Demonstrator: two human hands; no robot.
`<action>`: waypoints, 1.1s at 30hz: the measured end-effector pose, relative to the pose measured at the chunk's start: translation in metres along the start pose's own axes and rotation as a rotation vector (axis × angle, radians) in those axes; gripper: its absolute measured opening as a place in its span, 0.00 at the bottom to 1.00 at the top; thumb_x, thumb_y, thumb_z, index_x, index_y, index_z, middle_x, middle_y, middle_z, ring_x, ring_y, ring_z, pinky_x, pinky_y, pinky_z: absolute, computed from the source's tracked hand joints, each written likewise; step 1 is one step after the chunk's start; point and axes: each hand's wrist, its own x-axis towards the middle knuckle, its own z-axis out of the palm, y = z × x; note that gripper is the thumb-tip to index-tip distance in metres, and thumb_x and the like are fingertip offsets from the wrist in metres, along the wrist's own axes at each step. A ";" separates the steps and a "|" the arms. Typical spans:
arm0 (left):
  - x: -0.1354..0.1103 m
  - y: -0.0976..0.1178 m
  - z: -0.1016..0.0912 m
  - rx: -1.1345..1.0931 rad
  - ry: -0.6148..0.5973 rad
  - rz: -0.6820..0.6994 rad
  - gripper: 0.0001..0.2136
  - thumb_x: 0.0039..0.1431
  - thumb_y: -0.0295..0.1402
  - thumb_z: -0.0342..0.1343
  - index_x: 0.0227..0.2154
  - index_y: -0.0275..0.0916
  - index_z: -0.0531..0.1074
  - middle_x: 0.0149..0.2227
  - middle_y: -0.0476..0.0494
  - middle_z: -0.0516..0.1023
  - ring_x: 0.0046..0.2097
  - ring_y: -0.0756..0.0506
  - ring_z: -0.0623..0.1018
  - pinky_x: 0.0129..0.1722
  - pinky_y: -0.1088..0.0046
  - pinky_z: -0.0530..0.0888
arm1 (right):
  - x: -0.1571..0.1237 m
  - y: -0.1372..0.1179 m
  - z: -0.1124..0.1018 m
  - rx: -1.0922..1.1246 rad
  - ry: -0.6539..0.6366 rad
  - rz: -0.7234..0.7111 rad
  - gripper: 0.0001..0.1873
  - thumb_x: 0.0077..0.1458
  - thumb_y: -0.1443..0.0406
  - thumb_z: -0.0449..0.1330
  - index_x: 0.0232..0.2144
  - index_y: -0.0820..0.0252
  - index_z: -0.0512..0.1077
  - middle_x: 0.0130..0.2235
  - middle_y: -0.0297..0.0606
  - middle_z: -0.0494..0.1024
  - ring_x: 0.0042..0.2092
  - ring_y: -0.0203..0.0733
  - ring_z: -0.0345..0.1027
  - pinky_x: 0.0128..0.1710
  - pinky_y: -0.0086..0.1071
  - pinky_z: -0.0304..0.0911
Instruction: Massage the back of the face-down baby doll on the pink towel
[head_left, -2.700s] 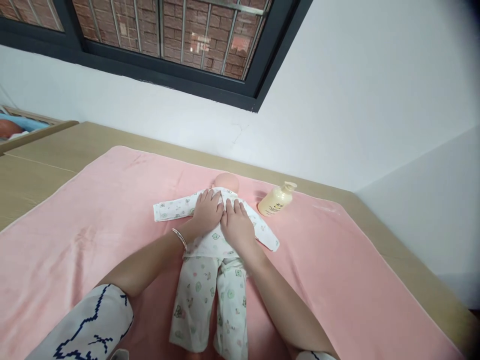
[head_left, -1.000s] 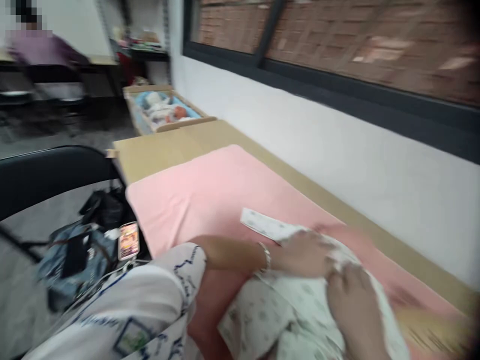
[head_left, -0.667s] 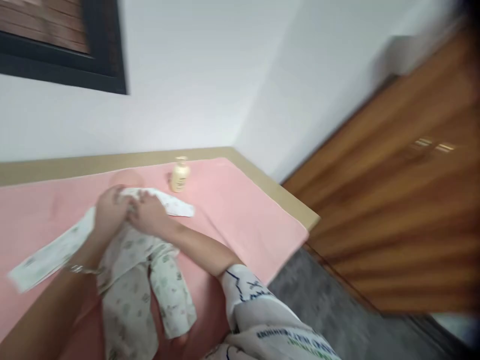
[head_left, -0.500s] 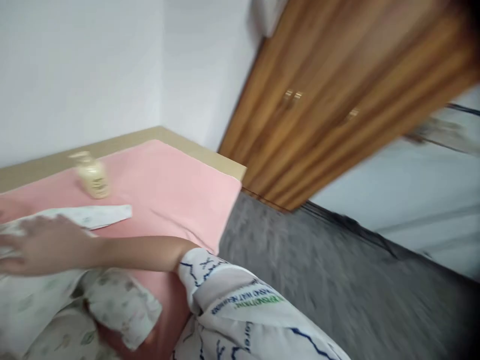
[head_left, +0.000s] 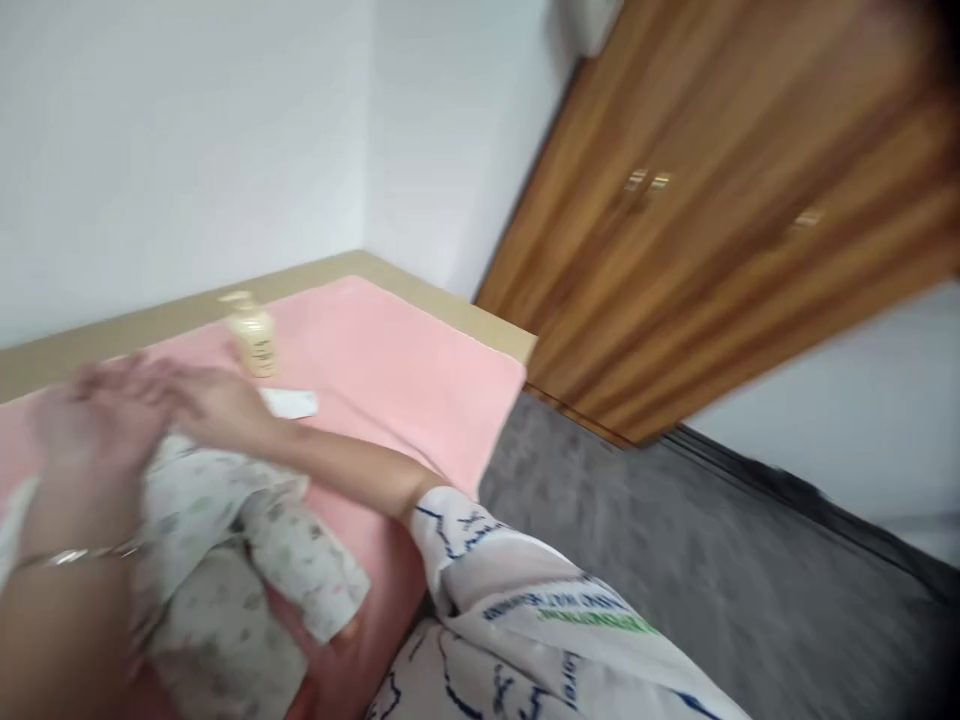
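Note:
My left hand (head_left: 105,425), with a silver bracelet on the wrist, is raised at the left and blurred, its fingers stretched out. Beside it, my right hand (head_left: 217,405) reaches in from the right, fingers extended and overlapping those of the left. Nothing shows between them. Below both lies a white baby outfit (head_left: 225,510) with a small leafy print, legs bent. Skin-coloured tips show at the leg cuffs; I cannot tell whether a baby or a doll wears it. A white sleeve end (head_left: 291,403) pokes out past my right wrist.
A cream pump bottle (head_left: 255,340) stands just beyond my right hand. The pink mat (head_left: 420,360) covers most of a beige tabletop (head_left: 352,264) against the wall. Wooden cabinet doors (head_left: 675,250) rise to the right, above a grey floor (head_left: 600,560).
My left hand has come into view from the lower left. My right hand has lifted off the outfit and moved to the left hand. The view has shifted left.

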 end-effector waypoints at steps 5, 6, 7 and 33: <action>-0.002 0.011 0.006 -0.267 -0.013 -0.024 0.26 0.68 0.43 0.42 0.61 0.30 0.63 0.63 0.24 0.68 0.65 0.37 0.71 0.62 0.60 0.73 | 0.013 0.034 0.000 0.177 0.185 0.279 0.25 0.61 0.72 0.50 0.60 0.73 0.69 0.65 0.52 0.68 0.70 0.46 0.57 0.72 0.44 0.50; 0.007 0.010 0.009 -0.304 -0.030 -0.040 0.29 0.69 0.44 0.42 0.64 0.29 0.60 0.65 0.24 0.66 0.68 0.38 0.68 0.64 0.60 0.71 | 0.019 0.043 0.001 0.149 0.220 0.326 0.27 0.61 0.72 0.48 0.60 0.73 0.68 0.67 0.53 0.65 0.71 0.46 0.53 0.72 0.45 0.47; 0.015 0.009 0.012 -0.338 -0.038 -0.053 0.30 0.69 0.45 0.41 0.67 0.30 0.56 0.67 0.24 0.63 0.70 0.39 0.65 0.65 0.61 0.69 | 0.024 0.052 0.000 0.108 0.239 0.361 0.29 0.60 0.73 0.47 0.61 0.73 0.67 0.69 0.53 0.62 0.72 0.45 0.50 0.73 0.45 0.46; -0.036 0.023 0.002 -0.271 -0.063 -0.109 0.31 0.71 0.47 0.41 0.68 0.30 0.56 0.70 0.26 0.58 0.72 0.38 0.61 0.70 0.62 0.61 | 0.043 0.018 -0.014 -0.141 -0.185 0.421 0.26 0.62 0.68 0.51 0.61 0.65 0.70 0.73 0.52 0.52 0.73 0.71 0.36 0.69 0.66 0.41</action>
